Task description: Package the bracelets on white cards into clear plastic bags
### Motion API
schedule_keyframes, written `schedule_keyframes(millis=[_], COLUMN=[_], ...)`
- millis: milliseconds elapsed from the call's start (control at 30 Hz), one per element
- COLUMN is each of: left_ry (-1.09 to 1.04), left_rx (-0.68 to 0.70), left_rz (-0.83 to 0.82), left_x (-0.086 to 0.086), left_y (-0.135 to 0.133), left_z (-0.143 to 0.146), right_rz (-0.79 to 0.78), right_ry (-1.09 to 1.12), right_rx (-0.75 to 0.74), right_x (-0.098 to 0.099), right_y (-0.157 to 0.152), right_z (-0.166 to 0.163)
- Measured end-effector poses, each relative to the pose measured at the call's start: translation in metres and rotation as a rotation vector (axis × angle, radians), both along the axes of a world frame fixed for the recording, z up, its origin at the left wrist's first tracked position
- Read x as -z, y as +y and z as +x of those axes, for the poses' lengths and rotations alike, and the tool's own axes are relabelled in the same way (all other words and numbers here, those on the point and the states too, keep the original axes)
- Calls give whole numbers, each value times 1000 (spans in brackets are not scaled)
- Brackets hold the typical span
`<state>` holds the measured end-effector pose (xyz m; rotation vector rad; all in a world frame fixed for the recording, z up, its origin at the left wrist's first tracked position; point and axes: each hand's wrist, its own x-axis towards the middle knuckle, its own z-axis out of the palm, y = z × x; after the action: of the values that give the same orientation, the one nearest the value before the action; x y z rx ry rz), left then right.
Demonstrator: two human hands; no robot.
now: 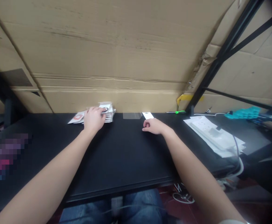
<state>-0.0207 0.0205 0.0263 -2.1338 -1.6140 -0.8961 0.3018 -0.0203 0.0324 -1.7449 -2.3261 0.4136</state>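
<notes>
My left hand [93,119] reaches to the back of the black table [117,155] and rests on a stack of small white packets [108,112], fingers curled over the top one. One more packet with a red mark [76,118] lies flat just left of that hand. My right hand [153,126] lies on the table with its fingers curled in, just in front of a small white strip [148,115]. A clear flat plastic piece [132,115] sits between the stack and the strip.
A wall of large cardboard boxes [117,53] stands along the table's back edge. A white power strip on white sheets [214,135] lies at the right, with a green-tipped tool [178,112] and a teal object [243,113] behind. A black metal frame [222,53] slants up at right.
</notes>
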Motion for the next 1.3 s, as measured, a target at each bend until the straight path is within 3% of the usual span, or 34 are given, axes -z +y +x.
schedule_keyframes(millis=[167, 267, 367, 467, 633, 767, 833, 900, 1033, 1133, 1233, 1300], left_ry=[12, -27, -107, -97, 113, 259, 264, 139, -96, -96, -21, 15], left_rx=[8, 2, 77, 271, 565, 733, 719, 594, 410, 420, 431, 431], left_rz=[14, 116, 286, 369, 251, 47, -82, -169, -324, -355, -296, -272], left_x=[-4, -8, -15, -23, -26, -21, -14, -3, 20, 27, 25, 21], left_y=[1, 1, -2, -11, -28, -40, -46, -52, -54, -54, -56, -59], left_z=[-1, -7, -10, -2, 32, 53, 65, 77, 95, 95, 88, 84], right_rz=[-17, -8, 164, 365, 349, 231, 148, 47, -102, 28, 283, 328], right_ry=[11, 9, 60, 297, 653, 649, 665, 704, 719, 675, 618, 569], right_rx=[0, 34, 160, 201, 54, 144, 201, 197, 57, 20, -48, -123], right_x=[0, 1, -1, -8, -14, -7, -3, 0, 3, 3, 1, -1], right_y=[0, 2, 2, -1, -8, -1, 5, 8, 5, 1, -1, -2], right_z=[3, 5, 3, -9, -29, -25, -22, -21, -25, -24, -22, -22])
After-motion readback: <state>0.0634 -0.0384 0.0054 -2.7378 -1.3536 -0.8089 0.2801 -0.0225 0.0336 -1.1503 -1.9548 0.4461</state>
